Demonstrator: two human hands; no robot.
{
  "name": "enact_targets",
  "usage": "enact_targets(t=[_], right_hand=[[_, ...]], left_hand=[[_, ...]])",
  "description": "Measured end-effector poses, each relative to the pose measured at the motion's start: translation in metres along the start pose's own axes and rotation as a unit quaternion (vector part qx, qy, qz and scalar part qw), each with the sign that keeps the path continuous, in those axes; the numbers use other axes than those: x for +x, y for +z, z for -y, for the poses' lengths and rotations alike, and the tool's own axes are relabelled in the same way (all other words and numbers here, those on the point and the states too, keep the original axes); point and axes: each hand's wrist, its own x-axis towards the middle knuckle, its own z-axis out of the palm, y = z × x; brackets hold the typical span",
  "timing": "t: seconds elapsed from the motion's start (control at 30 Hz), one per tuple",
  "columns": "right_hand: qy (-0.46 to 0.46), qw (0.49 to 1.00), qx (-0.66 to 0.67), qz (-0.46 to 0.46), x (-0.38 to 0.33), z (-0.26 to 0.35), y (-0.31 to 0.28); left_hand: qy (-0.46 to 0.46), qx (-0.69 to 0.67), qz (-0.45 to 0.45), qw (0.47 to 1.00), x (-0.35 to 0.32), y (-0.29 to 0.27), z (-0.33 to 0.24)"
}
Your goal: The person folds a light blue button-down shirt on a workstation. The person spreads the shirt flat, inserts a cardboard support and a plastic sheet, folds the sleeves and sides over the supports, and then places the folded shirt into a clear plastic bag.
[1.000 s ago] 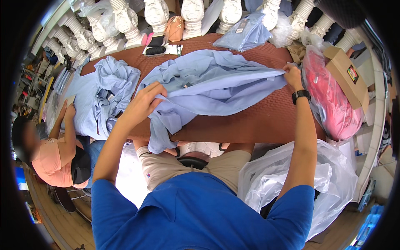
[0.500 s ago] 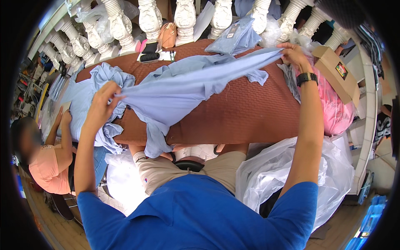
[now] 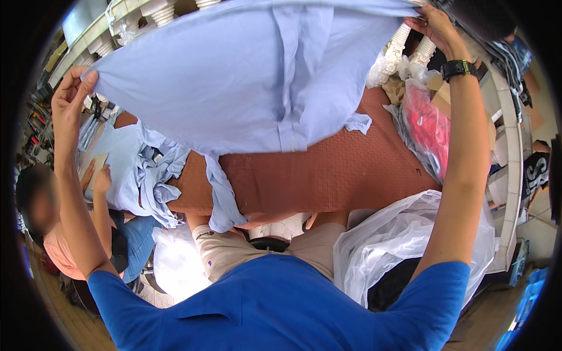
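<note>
A light blue shirt [image 3: 234, 76] is stretched between my two raised hands above the brown cloth-covered table [image 3: 351, 169]. My left hand [image 3: 71, 96] pinches one edge of the fabric at the far left. At the upper right, my right hand [image 3: 438, 30] grips the opposite edge, with a black watch [image 3: 459, 70] on that wrist. A front strip of doubled cloth runs down the middle of the shirt. One sleeve [image 3: 219, 196] hangs over the near table edge, and a small end of cloth rests on the tabletop at right. The far part of the table is hidden behind the shirt.
Another pile of light blue garments [image 3: 158, 169] covers the table's left end, where a seated person's hands hold a beige card [image 3: 96, 169]. Pink items in plastic [image 3: 427, 123] lie at right. A clear plastic bag [image 3: 404, 234] sits beside my legs. White balusters [image 3: 398, 52] stand behind.
Both hands have risen and moved farther apart. The shirt, bunched into a long band before, is now spread wide and lifted off most of the table.
</note>
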Motion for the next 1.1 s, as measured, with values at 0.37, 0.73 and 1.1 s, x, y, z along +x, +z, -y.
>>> enact_targets(t=[0.37, 0.73, 1.1], right_hand=[[0.281, 0.959, 0.035, 0.018, -0.072, -0.076, 0.069], [0.118, 0.977, -0.135, 0.112, -0.226, -0.271, 0.238], [0.059, 0.958, -0.155, 0.235, -0.341, -0.222, 0.360]], left_hand=[[-0.173, -0.070, 0.062, 0.980, -0.091, 0.032, 0.073], [-0.048, 0.283, 0.046, 0.957, -0.196, 0.211, 0.196], [-0.211, 0.145, 0.097, 0.962, -0.173, 0.355, 0.195]])
